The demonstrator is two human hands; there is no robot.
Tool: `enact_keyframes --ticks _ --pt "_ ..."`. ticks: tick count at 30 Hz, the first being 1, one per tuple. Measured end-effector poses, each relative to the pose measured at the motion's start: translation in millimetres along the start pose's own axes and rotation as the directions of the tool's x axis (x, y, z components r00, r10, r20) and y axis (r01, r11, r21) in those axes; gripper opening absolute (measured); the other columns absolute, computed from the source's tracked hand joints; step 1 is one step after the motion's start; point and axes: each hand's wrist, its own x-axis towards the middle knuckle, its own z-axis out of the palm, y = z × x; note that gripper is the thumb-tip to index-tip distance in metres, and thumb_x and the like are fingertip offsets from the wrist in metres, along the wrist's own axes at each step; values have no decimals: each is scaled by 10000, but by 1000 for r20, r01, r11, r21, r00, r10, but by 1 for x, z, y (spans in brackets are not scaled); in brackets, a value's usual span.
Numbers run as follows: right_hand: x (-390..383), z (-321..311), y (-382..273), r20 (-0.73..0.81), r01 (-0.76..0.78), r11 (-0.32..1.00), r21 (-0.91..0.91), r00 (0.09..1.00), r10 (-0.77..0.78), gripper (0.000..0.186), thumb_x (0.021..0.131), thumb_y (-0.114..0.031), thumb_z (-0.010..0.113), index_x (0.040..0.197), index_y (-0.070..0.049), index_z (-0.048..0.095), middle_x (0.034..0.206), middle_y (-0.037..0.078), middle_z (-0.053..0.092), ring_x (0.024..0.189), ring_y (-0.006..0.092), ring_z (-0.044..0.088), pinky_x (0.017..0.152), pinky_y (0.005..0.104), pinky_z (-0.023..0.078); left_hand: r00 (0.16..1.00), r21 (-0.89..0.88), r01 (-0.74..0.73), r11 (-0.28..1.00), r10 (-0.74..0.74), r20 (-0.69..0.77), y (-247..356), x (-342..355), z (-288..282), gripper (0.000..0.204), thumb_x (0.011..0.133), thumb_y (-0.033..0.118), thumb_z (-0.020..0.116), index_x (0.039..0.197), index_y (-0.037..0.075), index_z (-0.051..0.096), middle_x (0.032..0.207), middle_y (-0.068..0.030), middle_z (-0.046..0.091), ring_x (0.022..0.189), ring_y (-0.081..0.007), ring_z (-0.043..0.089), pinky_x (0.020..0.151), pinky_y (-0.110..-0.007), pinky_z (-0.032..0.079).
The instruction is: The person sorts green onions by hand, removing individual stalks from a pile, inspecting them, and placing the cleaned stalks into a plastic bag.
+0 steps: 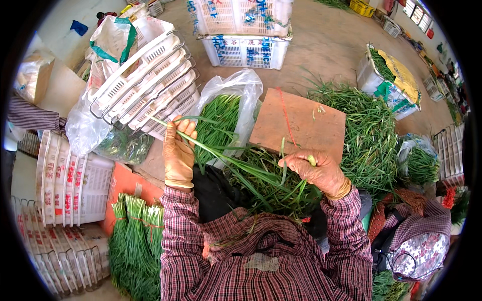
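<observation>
Stalks, slender and green: centre of frame, pinched by tan-gloved left hand.
Right hand, tan-gloved: curled around light-green stem.
Bundles, green-and-white, red-tied: apparently done, lower left.
Heap, loose dark-green leaves: seemingly remaining unbound, right of centre.
Board, flat reddish-brown: upper centre, possibly blocking reach.

The brown concrete floor carries a stack of white plastic crates at the top and, to the right, a white crate filled with greens. A large heap of loose greens spreads nearer. At lower left, tied green bundles lie beside an orange sheet. A red string and small leaf scraps lie on a flat brown surface.
</observation>
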Motion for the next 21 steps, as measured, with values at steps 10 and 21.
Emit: enact_keyframes --ticks 10,21 --pt "-15 -17 -2 25 -78 997 29 997 77 433 1008 -420 534 1161 -49 697 788 -15 600 714 68 540 623 214 453 999 -111 -26 994 28 20 2 -7 -4 400 1001 368 573 1260 64 563 1147 -36 641 1063 -150 622 900 -286 510" --pt "-32 -51 -36 -389 27 978 -209 915 -108 353 993 -381 590 968 -53 718 826 -1 686 660 68 537 622 237 455 1000 -58 13 998 -11 24 -52 -31 0 430 1018 348 537 1361 92 492 1166 -53 628 1087 -174 605 951 -321 477"
